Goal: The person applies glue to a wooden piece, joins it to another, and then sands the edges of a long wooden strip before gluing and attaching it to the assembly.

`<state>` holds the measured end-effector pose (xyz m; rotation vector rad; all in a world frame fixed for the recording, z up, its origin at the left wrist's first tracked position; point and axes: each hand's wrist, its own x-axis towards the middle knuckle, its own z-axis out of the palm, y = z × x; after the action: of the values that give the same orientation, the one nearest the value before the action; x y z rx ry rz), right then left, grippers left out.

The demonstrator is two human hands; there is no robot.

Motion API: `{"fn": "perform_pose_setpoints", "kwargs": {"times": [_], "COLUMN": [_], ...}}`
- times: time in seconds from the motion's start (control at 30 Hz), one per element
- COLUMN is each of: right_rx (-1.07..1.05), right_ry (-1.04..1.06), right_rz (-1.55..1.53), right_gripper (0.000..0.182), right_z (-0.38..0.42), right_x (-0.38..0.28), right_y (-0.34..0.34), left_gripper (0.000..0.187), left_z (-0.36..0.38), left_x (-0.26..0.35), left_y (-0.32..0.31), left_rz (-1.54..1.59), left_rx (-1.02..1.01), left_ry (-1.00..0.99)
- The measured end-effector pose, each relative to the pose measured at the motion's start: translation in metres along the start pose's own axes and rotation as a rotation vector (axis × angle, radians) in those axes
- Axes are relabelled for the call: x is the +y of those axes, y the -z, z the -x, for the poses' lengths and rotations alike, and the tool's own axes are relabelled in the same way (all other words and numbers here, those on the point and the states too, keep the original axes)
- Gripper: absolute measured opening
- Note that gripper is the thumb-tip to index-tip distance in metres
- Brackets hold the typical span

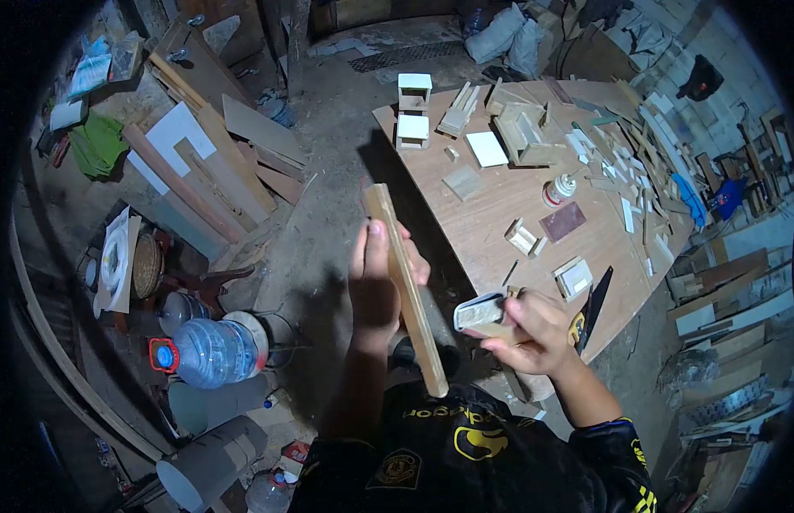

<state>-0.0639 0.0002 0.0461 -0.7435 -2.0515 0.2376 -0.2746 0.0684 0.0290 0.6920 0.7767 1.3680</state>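
Note:
Upright in my left hand (376, 282) is a long, narrow wooden piece (405, 291), with my thumb on its near face and fingers behind it. My right hand (538, 333) is closed around a small block (482, 315) with a pale, rough-looking face and a dark edge. The block is to the right of the wooden piece, apart from it, near the front edge of the brown table (482, 231). A small wooden frame (523, 238) and a pencil-like stick (510, 273) lie on the table beyond my right hand.
On the table are a glue bottle (559, 190), a dark red sanding sheet (563, 222), a wooden box (525, 137), a handsaw (595, 308) and several offcuts. Boards (188, 162) lean at the left, above a large water bottle (211, 352). More wood lies at the right.

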Motion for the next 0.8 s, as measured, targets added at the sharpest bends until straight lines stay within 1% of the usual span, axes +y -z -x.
{"fn": "perform_pose_setpoints", "kwargs": {"times": [0.03, 0.07, 0.1, 0.17, 0.23, 0.27, 0.3, 0.33, 0.37, 0.43, 0.47, 0.5, 0.57, 0.63, 0.7, 0.73, 0.77, 0.8], "right_rx": [-0.032, -0.051, -0.081, -0.210, -0.206, -0.197, -0.190, -0.151, -0.108, -0.014, -0.054, -0.128, -0.257, -0.195, -0.129, -0.127, -0.128, -0.130], "right_ry": [0.011, 0.052, 0.073, 0.177, 0.172, 0.233, 0.291, 0.302, 0.212, 0.174, 0.188, 0.229, 0.375, 0.422, 0.215, 0.216, 0.244, 0.283], "right_rz": [-0.009, -0.019, 0.017, 0.007, -0.003, 0.042, 0.089, 0.116, 0.160, 0.131, 0.127, 0.058, -0.046, -0.012, 0.159, 0.166, 0.160, 0.153], "right_gripper": [0.062, 0.062, 0.054, 0.048, 0.048, 0.049, 0.051, 0.053, 0.053, 0.051, 0.046, 0.044, 0.042, 0.044, 0.046, 0.046, 0.042, 0.038], "right_z": [0.000, -0.003, -0.003, -0.008, -0.010, -0.017, -0.026, -0.029, -0.037, -0.053, -0.046, -0.032, -0.026, -0.031, -0.049, -0.046, -0.041, -0.037], "right_x": [-0.002, -0.007, -0.014, -0.026, -0.027, -0.023, -0.017, -0.002, 0.006, 0.018, 0.008, -0.002, -0.028, -0.016, 0.011, 0.009, 0.003, -0.003], "right_y": [-0.004, -0.009, -0.013, -0.014, -0.020, -0.020, -0.019, -0.022, -0.023, -0.026, -0.025, -0.028, -0.023, -0.024, -0.017, -0.015, -0.016, -0.017], "left_gripper": [0.039, 0.040, 0.040, 0.040, 0.038, 0.038, 0.038, 0.038, 0.038, 0.039, 0.040, 0.040, 0.040, 0.040, 0.041, 0.041, 0.041, 0.043], "left_z": [0.000, 0.001, 0.001, -0.001, -0.004, -0.001, 0.002, 0.005, 0.004, -0.007, -0.012, -0.011, -0.001, 0.006, 0.003, 0.003, 0.004, 0.003], "left_x": [0.003, 0.008, 0.011, 0.010, 0.005, 0.005, 0.005, 0.004, -0.004, -0.020, -0.017, -0.014, -0.003, 0.002, -0.010, -0.011, -0.009, -0.011], "left_y": [-0.002, -0.004, -0.006, -0.005, 0.003, -0.001, -0.008, -0.013, -0.012, -0.009, -0.006, -0.003, -0.002, -0.013, -0.016, -0.013, -0.011, -0.019], "left_rz": [-0.002, 0.037, 0.077, 0.088, 0.220, 0.217, 0.235, 0.253, 0.253, 0.258, 0.467, 0.469, 0.437, 0.399, 0.443, 0.441, 0.437, 0.416], "left_rx": [0.004, 0.076, 0.147, 0.159, -0.052, -0.058, -0.070, -0.083, -0.090, -0.035, -0.020, -0.017, -0.234, -0.185, -0.142, -0.220, -0.295, -0.131], "left_ry": [0.000, 0.028, 0.055, 0.075, 0.194, 0.198, 0.286, 0.378, 0.388, 0.201, 0.410, 0.402, 0.418, 0.495, 0.447, 0.456, 0.466, 0.403]}}
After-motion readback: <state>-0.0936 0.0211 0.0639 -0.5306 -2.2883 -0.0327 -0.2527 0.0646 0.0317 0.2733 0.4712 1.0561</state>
